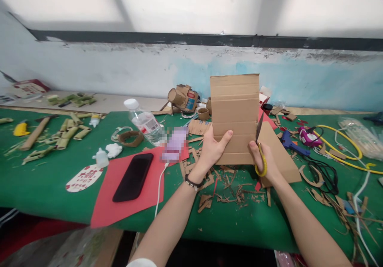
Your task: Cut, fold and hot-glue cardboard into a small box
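Creased rectangular brown cardboard sheet [235,111] held up over green tabletop [236,229]; left hand [213,147] grips its lower left, thumb in front. Right hand [268,161] curled round yellow-handled scissors [263,161] at sheet's right edge. Black phone [133,177] left of sheet.

dark bracelet [192,183] with pale beads, left wrist [197,174]; white sleeve [141,262] edge

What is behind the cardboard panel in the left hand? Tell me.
Past the cardboard panel show the blue-stained wall and, at right, part of some red paper; whatever else stands directly behind is covered.
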{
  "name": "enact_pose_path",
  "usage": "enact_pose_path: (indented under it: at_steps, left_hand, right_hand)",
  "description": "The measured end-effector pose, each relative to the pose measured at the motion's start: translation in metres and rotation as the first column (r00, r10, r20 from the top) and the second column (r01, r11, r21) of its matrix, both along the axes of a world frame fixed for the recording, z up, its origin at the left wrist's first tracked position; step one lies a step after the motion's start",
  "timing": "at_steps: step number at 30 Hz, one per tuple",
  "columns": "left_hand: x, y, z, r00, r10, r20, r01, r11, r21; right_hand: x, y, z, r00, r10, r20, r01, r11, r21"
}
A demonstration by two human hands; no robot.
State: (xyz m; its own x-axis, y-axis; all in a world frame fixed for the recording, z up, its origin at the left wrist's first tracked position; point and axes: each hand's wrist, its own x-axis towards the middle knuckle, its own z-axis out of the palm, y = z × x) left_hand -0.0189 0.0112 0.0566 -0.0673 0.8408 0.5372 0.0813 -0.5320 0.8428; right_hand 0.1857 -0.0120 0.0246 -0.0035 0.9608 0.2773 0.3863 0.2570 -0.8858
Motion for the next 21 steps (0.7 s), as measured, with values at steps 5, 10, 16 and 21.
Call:
enact_pose_path:
  at_steps: [5, 10, 16, 21]
  left_hand:
    - [0.001, -0.001, -0.003, 1.000, -0.016, -0.010, 0.016, 1.000, 0.013]
    - [0.004, -0.003, -0.006, 0.998, -0.040, -0.046, 0.040, 0.999, -0.006]
    - [0.005, -0.005, -0.005, 0.998, -0.048, -0.041, 0.048, 0.999, 0.007]
    - [0.007, -0.006, -0.003, 0.999, -0.037, -0.034, 0.037, 0.999, -0.005]
  right_hand:
    - [-0.002, -0.002, 0.008, 0.993, 0.074, -0.094, -0.077, 0.997, -0.024]
    - [-0.001, -0.007, 0.018, 0.994, 0.015, -0.104, -0.019, 0.999, -0.032]
    - [0.003, -0.002, 0.013, 1.000, 0.009, -0.023, -0.009, 1.000, 0.020]
    - [0.006, 0.000, 0.008, 1.000, 0.005, -0.001, -0.005, 1.000, 0.020]
